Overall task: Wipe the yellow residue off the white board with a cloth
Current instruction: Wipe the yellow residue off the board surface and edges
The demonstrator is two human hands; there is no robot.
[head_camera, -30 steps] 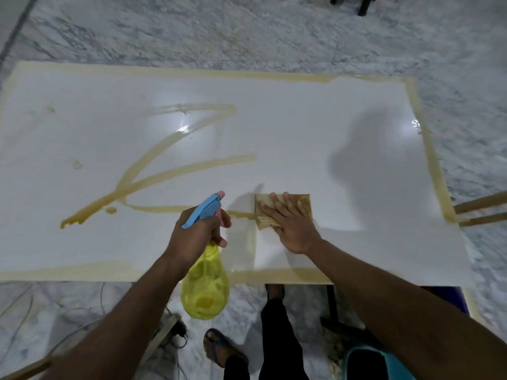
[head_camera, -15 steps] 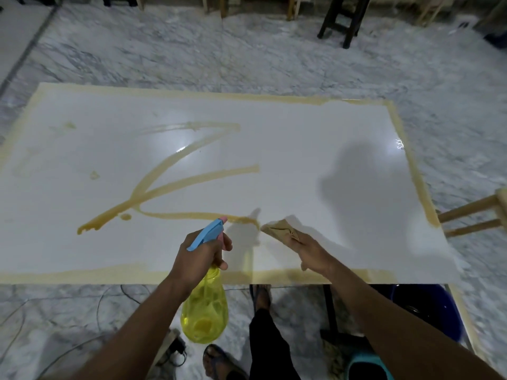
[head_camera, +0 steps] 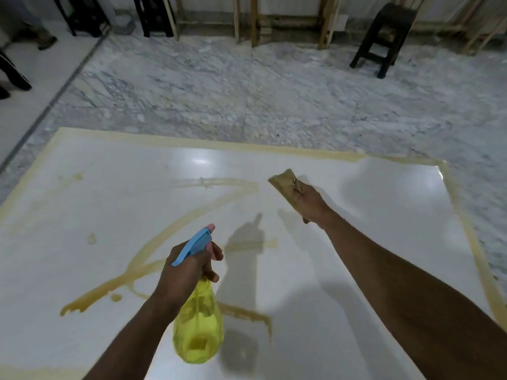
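Observation:
The white board (head_camera: 370, 229) lies flat and fills the lower view, with a yellow border along its edges. Curving streaks of yellow residue (head_camera: 153, 250) cross its left and middle. My right hand (head_camera: 310, 204) holds a folded tan cloth (head_camera: 285, 183) over the board's upper middle, just right of the end of the top streak. My left hand (head_camera: 189, 270) grips a yellow spray bottle (head_camera: 199, 333) with a blue trigger head, its nozzle pointing away from me over the streaks. Whether the cloth touches the board is unclear.
Grey marble floor (head_camera: 274, 100) lies beyond the board. A dark stool (head_camera: 381, 37) stands at the back right, more dark stools (head_camera: 153, 15) at the back left, and wooden frames (head_camera: 255, 20) lean along the far wall.
My right hand lifted the cloth from the near edge and carried it forward to the upper middle. The view tilted up, showing the far wall. The bottle stayed in my left hand.

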